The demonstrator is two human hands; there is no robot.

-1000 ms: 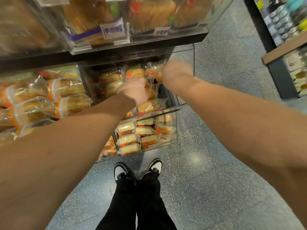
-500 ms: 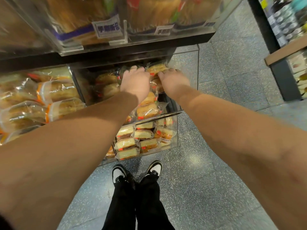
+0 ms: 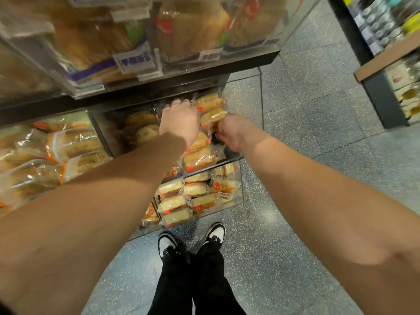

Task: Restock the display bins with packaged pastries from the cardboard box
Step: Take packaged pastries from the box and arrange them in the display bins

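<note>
Left hand (image 3: 179, 119): frame centre, fingers curled among packaged pastries (image 3: 210, 103) in clear bin (image 3: 261, 98); grip unclear.
Right hand (image 3: 231, 131): beside it, fingers hidden, cannot tell.

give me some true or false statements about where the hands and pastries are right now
1. Both hands reach into the clear middle bin. True.
2. The left hand rests on the floor. False: it is among the packaged pastries in the bin.
3. The lower bin holds wrapped pastries. True.
4. The right hand holds a cardboard box. False: no box shows; it is at the pastries.
5. The person's shoes are red. False: black and white.
</note>
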